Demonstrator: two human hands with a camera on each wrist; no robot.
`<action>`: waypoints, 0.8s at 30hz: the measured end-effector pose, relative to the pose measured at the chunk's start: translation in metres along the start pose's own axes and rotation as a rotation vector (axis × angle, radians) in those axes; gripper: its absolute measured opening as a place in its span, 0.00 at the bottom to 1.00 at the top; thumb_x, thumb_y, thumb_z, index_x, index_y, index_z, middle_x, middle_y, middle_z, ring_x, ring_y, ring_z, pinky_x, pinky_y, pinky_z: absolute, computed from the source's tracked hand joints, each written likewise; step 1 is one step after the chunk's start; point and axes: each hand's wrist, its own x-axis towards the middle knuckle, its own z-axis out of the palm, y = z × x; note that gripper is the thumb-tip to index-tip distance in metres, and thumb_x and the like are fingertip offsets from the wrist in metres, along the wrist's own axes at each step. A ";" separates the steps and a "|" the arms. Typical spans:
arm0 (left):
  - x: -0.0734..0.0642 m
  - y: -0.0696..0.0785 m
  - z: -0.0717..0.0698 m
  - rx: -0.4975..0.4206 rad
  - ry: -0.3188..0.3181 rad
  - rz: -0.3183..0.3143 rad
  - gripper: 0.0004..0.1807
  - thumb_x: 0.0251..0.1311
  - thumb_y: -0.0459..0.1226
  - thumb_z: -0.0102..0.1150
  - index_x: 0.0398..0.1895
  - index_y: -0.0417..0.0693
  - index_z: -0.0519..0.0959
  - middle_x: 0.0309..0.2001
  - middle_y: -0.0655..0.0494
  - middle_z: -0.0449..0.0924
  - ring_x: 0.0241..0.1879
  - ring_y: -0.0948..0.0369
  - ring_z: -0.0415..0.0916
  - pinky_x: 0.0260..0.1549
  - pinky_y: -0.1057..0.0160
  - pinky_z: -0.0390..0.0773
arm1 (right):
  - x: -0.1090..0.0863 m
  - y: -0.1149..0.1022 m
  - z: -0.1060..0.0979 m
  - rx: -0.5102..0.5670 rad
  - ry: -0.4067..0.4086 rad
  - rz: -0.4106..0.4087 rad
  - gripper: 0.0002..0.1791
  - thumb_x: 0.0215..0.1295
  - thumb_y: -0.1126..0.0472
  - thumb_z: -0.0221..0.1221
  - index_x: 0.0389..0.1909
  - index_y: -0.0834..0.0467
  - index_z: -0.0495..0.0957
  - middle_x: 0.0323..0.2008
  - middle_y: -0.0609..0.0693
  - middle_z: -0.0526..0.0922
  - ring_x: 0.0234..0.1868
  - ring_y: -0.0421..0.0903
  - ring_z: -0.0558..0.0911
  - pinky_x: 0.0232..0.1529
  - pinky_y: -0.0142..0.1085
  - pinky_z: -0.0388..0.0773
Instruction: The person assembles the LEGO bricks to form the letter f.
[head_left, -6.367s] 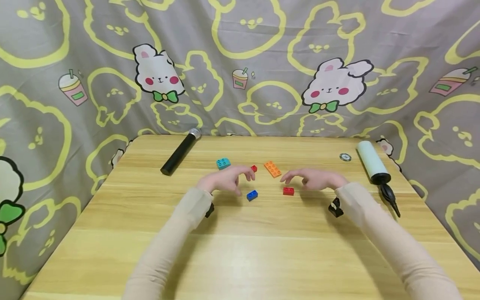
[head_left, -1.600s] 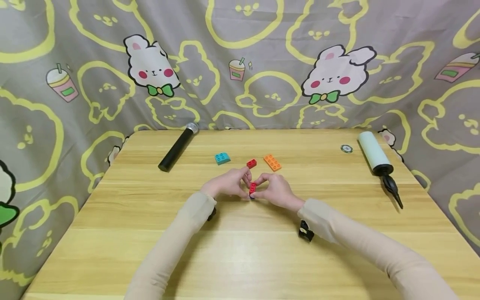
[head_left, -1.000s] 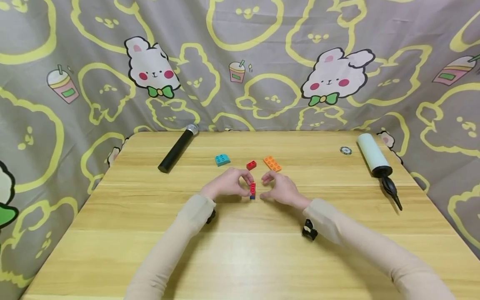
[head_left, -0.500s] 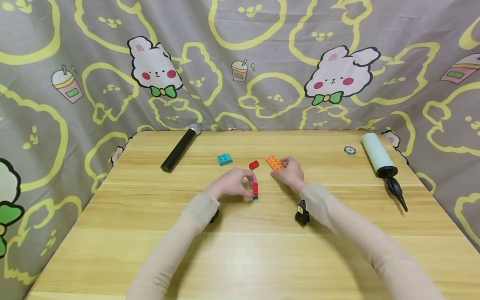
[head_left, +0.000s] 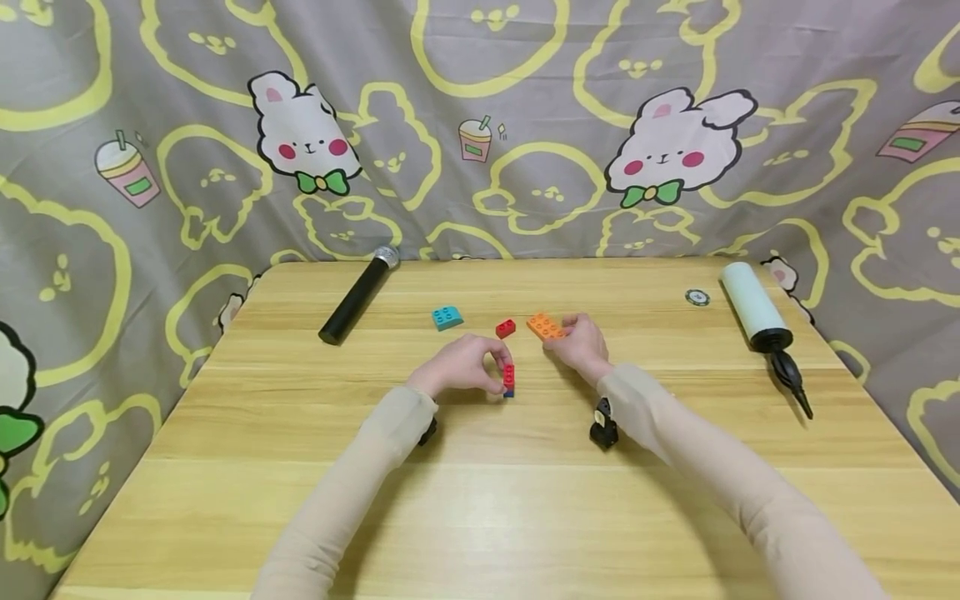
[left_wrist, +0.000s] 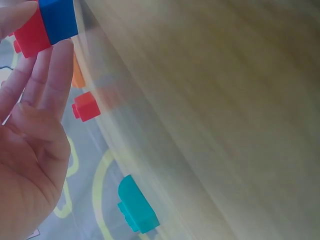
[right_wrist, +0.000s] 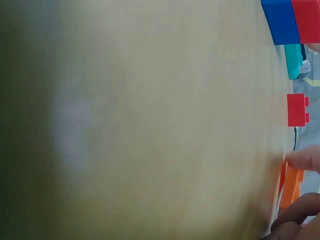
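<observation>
My left hand (head_left: 467, 365) pinches a red toy brick (head_left: 509, 373) stacked on a blue brick (head_left: 509, 393), both standing on the wooden table. In the left wrist view the thumb and fingertips lie on either side of the red brick (left_wrist: 33, 34), with the blue brick (left_wrist: 59, 19) joined to it. Farther right, my right hand (head_left: 587, 343) pinches the near end of a flat orange brick (head_left: 543, 326). Part of that orange brick (right_wrist: 292, 187) shows between thumb and fingers in the right wrist view. A second red brick (head_left: 506, 328) lies between the hands, touched by neither.
A teal brick (head_left: 447, 317) lies behind the left hand. Toward the back left is a black microphone (head_left: 356, 298). At the right are a round chip (head_left: 697, 297) and a white hand pump (head_left: 753, 307) with a black end. A patterned curtain (head_left: 547, 108) hangs behind the table (head_left: 465, 517).
Red and blue bricks, formerly apart, are now stacked. My right hand has let go of the stack, moved back and right, and taken hold of the orange brick, which has turned slightly.
</observation>
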 end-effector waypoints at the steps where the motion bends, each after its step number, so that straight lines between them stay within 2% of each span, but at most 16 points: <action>1: 0.000 0.000 0.000 -0.002 0.001 -0.002 0.15 0.46 0.37 0.71 0.38 0.52 0.80 0.39 0.58 0.81 0.25 0.64 0.64 0.30 0.67 0.67 | -0.001 0.001 -0.001 0.009 -0.009 0.003 0.30 0.54 0.57 0.64 0.58 0.59 0.69 0.54 0.57 0.77 0.53 0.54 0.76 0.56 0.45 0.69; 7: -0.001 0.001 0.000 0.004 -0.003 -0.014 0.16 0.46 0.38 0.71 0.39 0.52 0.80 0.40 0.57 0.81 0.25 0.64 0.64 0.29 0.66 0.67 | -0.005 0.008 -0.008 0.042 -0.043 -0.034 0.24 0.50 0.59 0.67 0.51 0.61 0.79 0.50 0.58 0.81 0.49 0.52 0.78 0.54 0.42 0.72; 14: -0.002 0.000 -0.001 0.006 0.003 -0.023 0.16 0.46 0.38 0.72 0.39 0.53 0.80 0.39 0.60 0.80 0.25 0.63 0.64 0.29 0.66 0.67 | -0.007 0.017 -0.013 0.117 -0.061 -0.073 0.26 0.51 0.62 0.67 0.54 0.62 0.76 0.54 0.61 0.78 0.52 0.53 0.76 0.52 0.41 0.74; 19: -0.002 0.000 -0.001 0.006 0.004 -0.024 0.16 0.45 0.39 0.72 0.39 0.53 0.80 0.39 0.60 0.80 0.24 0.63 0.63 0.29 0.66 0.67 | -0.009 0.023 -0.017 0.169 -0.082 -0.176 0.24 0.53 0.62 0.66 0.52 0.64 0.77 0.53 0.62 0.79 0.52 0.53 0.76 0.52 0.39 0.71; 21: -0.002 0.000 -0.001 0.003 0.000 -0.019 0.16 0.45 0.39 0.72 0.39 0.53 0.80 0.39 0.60 0.81 0.23 0.64 0.63 0.27 0.66 0.66 | -0.014 0.024 -0.019 0.203 -0.117 -0.242 0.23 0.52 0.63 0.66 0.51 0.64 0.78 0.53 0.61 0.79 0.48 0.48 0.76 0.50 0.35 0.68; 24: -0.002 0.000 -0.001 -0.003 -0.002 -0.015 0.16 0.45 0.38 0.71 0.39 0.52 0.80 0.39 0.60 0.81 0.21 0.64 0.62 0.26 0.67 0.66 | -0.022 0.024 -0.019 0.280 -0.247 -0.332 0.23 0.53 0.66 0.66 0.52 0.65 0.77 0.52 0.62 0.78 0.31 0.40 0.76 0.35 0.28 0.68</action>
